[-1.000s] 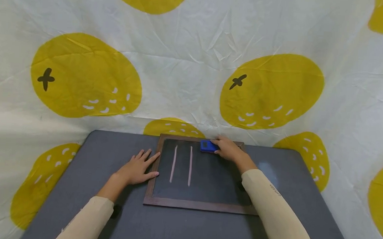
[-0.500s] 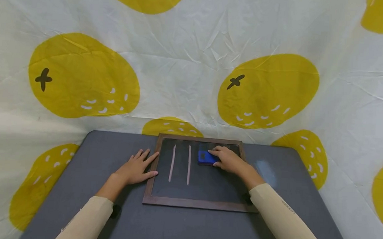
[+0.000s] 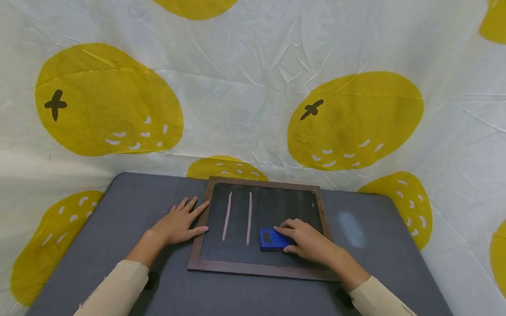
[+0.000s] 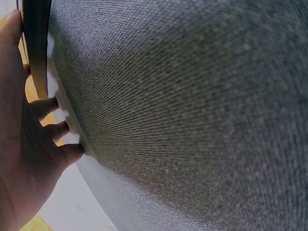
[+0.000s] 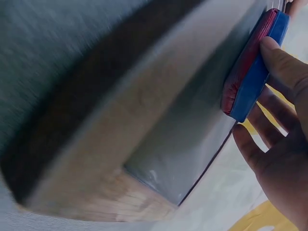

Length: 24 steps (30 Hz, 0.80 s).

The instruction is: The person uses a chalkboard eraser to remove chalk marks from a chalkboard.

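Note:
A small chalkboard (image 3: 240, 254) with a brown wooden frame lies on the dark grey table. Two pale pink chalk lines run down its left half. My right hand (image 3: 310, 240) grips a blue chalkboard eraser (image 3: 270, 241) against the lower middle of the board, right of the lines. In the right wrist view the eraser (image 5: 260, 72) shows a dark red pad facing the board, with the thumb along its side. My left hand (image 3: 180, 224) rests with spread fingers beside the board, its index finger and thumb touching the left frame edge.
A whitish chalk smudge (image 3: 351, 228) marks the table (image 3: 238, 301) right of the board. Behind the table's far edge hangs a white cloth (image 3: 238, 110) printed with big yellow fruit shapes.
My right hand has drawn the eraser down the board from the top frame edge toward the lower middle. The left hand stays at the frame.

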### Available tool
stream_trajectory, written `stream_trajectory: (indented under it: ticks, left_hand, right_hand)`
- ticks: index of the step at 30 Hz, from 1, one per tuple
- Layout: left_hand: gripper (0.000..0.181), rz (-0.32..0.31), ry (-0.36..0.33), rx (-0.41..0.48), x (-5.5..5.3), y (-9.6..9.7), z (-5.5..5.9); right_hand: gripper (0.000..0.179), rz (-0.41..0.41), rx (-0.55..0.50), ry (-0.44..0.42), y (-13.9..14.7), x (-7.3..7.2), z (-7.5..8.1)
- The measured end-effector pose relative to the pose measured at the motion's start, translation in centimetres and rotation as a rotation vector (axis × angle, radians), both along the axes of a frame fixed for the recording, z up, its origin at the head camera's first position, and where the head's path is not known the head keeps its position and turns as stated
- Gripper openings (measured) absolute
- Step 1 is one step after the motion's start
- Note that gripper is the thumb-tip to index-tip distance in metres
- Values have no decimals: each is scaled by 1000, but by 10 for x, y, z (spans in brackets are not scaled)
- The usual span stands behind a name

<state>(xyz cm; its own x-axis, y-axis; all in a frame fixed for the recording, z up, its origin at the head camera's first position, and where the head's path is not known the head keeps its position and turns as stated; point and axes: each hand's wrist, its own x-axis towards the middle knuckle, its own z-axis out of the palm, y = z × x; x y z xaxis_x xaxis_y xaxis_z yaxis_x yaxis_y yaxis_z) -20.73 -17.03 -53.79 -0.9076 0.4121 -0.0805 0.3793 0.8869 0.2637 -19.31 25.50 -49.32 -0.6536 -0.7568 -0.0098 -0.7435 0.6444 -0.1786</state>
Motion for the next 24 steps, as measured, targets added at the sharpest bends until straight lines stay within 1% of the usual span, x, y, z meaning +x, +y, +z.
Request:
stream_trajectory:
  ticks: [5, 9, 15, 24]
  left_hand:
    - [85, -1, -2, 8, 2, -1, 0]
    - [85, -3, -4, 13, 2, -1, 0]
    - [85, -4, -5, 6, 1, -1, 0]
    - [85, 0, -4, 11, -1, -1, -1]
  right_hand:
    - [60, 12, -5, -49, 1, 16, 0]
    - [60, 18, -14, -76, 2, 24, 1]
    - [61, 21, -16, -82, 2, 27, 0]
    - [60, 30, -6, -62, 0, 25, 3]
